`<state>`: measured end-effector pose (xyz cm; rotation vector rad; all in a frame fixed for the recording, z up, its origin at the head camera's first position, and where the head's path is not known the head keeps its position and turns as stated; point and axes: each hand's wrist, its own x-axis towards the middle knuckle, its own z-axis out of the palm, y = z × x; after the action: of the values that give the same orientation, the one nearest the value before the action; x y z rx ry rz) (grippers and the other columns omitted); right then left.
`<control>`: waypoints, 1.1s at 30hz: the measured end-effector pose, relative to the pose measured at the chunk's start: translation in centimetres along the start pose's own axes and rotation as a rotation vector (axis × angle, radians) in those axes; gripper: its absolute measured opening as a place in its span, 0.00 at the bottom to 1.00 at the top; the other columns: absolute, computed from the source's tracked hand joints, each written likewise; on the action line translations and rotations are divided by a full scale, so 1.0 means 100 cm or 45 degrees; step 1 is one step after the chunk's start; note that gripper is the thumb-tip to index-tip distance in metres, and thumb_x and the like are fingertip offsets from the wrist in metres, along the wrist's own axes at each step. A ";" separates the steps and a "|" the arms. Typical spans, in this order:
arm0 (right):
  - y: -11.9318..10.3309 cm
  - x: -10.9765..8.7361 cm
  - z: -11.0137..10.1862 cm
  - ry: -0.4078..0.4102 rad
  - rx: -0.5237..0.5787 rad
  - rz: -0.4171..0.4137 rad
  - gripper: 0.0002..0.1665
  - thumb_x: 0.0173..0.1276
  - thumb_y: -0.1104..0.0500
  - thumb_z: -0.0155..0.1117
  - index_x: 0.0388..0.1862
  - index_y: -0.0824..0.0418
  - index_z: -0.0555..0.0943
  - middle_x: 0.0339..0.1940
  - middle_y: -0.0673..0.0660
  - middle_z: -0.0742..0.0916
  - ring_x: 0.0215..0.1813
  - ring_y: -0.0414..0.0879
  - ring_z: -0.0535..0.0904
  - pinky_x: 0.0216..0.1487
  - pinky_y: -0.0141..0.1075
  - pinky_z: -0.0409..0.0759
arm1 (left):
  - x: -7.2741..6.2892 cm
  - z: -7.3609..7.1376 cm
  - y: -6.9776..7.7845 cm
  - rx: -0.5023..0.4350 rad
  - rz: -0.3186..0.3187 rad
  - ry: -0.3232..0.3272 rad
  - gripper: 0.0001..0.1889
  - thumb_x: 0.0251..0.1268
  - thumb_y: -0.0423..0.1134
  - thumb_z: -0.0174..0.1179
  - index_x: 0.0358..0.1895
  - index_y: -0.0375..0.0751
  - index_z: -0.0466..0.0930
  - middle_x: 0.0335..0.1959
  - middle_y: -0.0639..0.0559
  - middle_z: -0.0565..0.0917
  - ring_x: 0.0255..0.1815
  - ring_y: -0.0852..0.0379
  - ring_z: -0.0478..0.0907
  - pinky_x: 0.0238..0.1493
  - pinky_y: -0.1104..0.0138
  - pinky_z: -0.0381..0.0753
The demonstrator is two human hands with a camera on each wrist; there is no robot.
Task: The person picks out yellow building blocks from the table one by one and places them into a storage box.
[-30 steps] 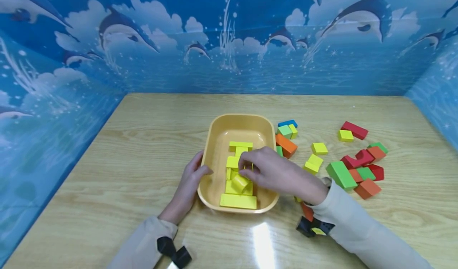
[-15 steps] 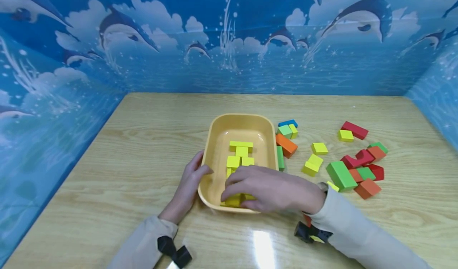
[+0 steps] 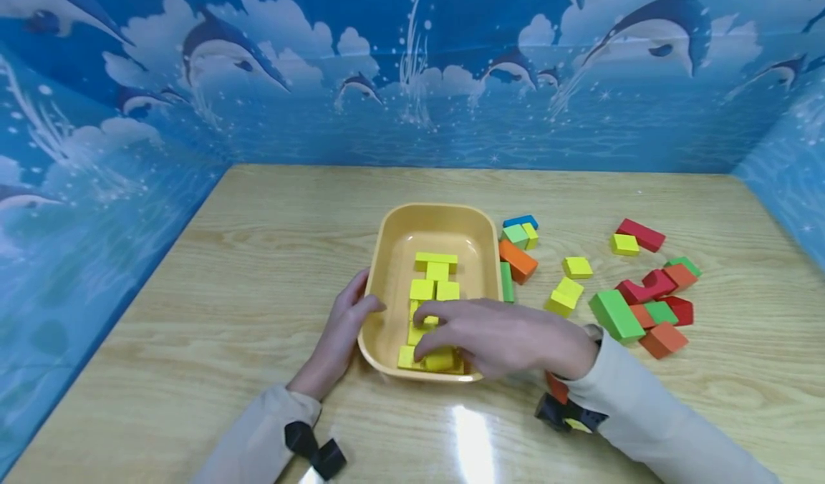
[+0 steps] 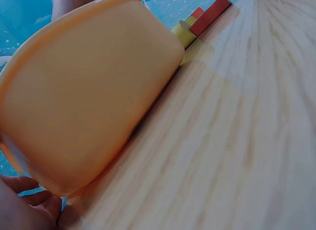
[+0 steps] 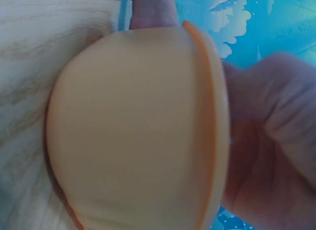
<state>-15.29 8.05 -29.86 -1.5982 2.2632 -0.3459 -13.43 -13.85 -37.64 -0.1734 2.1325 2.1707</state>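
A tan plastic tub (image 3: 433,219) stands on the table with several yellow blocks (image 3: 422,290) laid flat inside. My left hand (image 3: 336,326) holds the tub's left rim, thumb over the edge. In the left wrist view, fingers of the left hand (image 4: 29,205) lie against the tub's outer wall (image 4: 94,87). Reaching over the right rim, my right hand (image 3: 499,334) has curled fingers about a yellow cylinder block (image 3: 440,359) at the tub's near end. Its thumb is mostly hidden. The tub wall (image 5: 133,126) blocks the right hand's fingertips in the right wrist view.
Right of the tub lie an orange block (image 3: 518,260), a green block (image 3: 507,282) and a blue block (image 3: 520,221). Loose yellow blocks (image 3: 563,296) lie farther right, before a pile with a large green block (image 3: 615,316) and a red arch (image 3: 647,286). A dolphin-print backdrop surrounds the table.
My right hand has moved toward the tub's near end, and the yellow cylinder block has come nearer with it. My left hand has stayed on the rim.
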 end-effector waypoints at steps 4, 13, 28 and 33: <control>0.003 0.004 0.000 0.103 -0.034 0.053 0.19 0.62 0.63 0.66 0.53 0.53 0.82 0.52 0.51 0.80 0.47 0.41 0.76 0.45 0.34 0.79 | 0.000 0.001 0.001 0.009 0.000 -0.002 0.33 0.51 0.28 0.48 0.68 0.38 0.67 0.62 0.40 0.74 0.58 0.48 0.72 0.55 0.64 0.73; 0.016 0.007 -0.001 0.387 0.032 0.411 0.23 0.57 0.54 0.72 0.50 0.61 0.83 0.44 0.52 0.82 0.39 0.43 0.76 0.38 0.33 0.76 | 0.000 0.001 0.000 0.027 -0.006 0.014 0.35 0.50 0.28 0.49 0.69 0.38 0.65 0.65 0.39 0.72 0.61 0.47 0.70 0.60 0.60 0.70; 0.011 0.021 0.011 0.570 -0.047 0.461 0.23 0.55 0.48 0.74 0.45 0.61 0.85 0.38 0.52 0.84 0.40 0.44 0.76 0.40 0.36 0.77 | 0.001 0.001 0.001 0.001 0.001 0.027 0.35 0.49 0.28 0.48 0.68 0.37 0.66 0.64 0.40 0.73 0.60 0.48 0.71 0.58 0.61 0.72; 0.011 0.020 0.010 0.557 -0.030 0.457 0.23 0.56 0.48 0.73 0.47 0.60 0.83 0.39 0.51 0.84 0.40 0.44 0.76 0.40 0.36 0.77 | 0.001 0.001 0.000 -0.009 0.003 0.019 0.35 0.49 0.28 0.48 0.69 0.38 0.66 0.63 0.39 0.73 0.59 0.47 0.72 0.56 0.62 0.73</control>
<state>-16.45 6.51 -31.46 -1.1726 2.8263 -0.6210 -13.52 -13.75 -37.64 -0.1885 2.1342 2.1851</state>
